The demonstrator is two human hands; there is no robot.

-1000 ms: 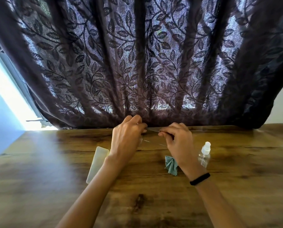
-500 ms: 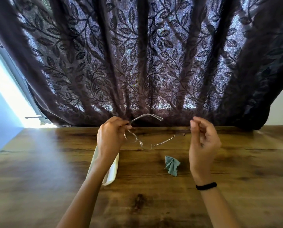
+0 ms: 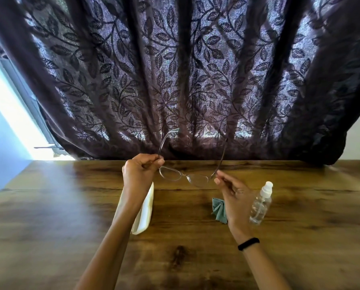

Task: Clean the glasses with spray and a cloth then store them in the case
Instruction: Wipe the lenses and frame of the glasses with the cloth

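Note:
Clear-framed glasses [image 3: 184, 176] hang above the wooden table [image 3: 70, 206] with both arms unfolded and pointing away from me. My left hand [image 3: 140, 174] grips the left hinge end of the frame. My right hand [image 3: 234, 195] pinches the right hinge end with fingertips. A crumpled teal cloth [image 3: 218, 209] lies on the table under my right hand, partly hidden by it. A small clear spray bottle [image 3: 260, 204] with a white cap stands just right of that hand. A cream glasses case [image 3: 145, 212] lies behind my left forearm, partly covered.
A dark leaf-patterned curtain [image 3: 196, 80] hangs along the table's far edge, close behind the glasses' arms. A bright window strip [image 3: 7, 114] shows at the left. A black band sits on my right wrist.
The glasses went from folded to fully unfolded. My right hand swung the right arm outward, then slid down to pinch the frame's right end. The spray bottle, hidden half a second ago, shows again.

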